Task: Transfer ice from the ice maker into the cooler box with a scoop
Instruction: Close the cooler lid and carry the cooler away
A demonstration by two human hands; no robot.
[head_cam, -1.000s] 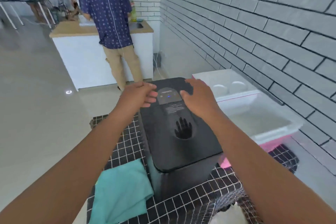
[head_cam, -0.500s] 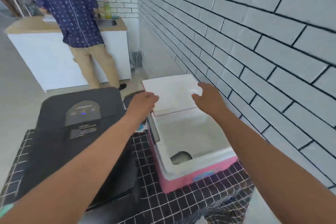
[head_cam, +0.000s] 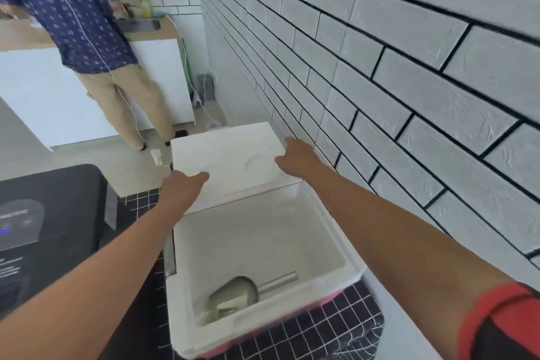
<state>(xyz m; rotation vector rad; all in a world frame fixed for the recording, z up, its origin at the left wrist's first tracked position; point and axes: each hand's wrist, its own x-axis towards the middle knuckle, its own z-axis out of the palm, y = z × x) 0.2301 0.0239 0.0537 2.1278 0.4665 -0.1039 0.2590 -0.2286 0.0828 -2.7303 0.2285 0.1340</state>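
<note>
While lid open, wall behind.

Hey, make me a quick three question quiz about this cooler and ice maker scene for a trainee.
1. True or false: the scoop lies inside the cooler box.
2. The ice maker sits on which side of the cooler box: A left, B right?
3. What do the left hand and right hand touch?

Key: 1 true. 2 A. 3 The open white lid.
</note>
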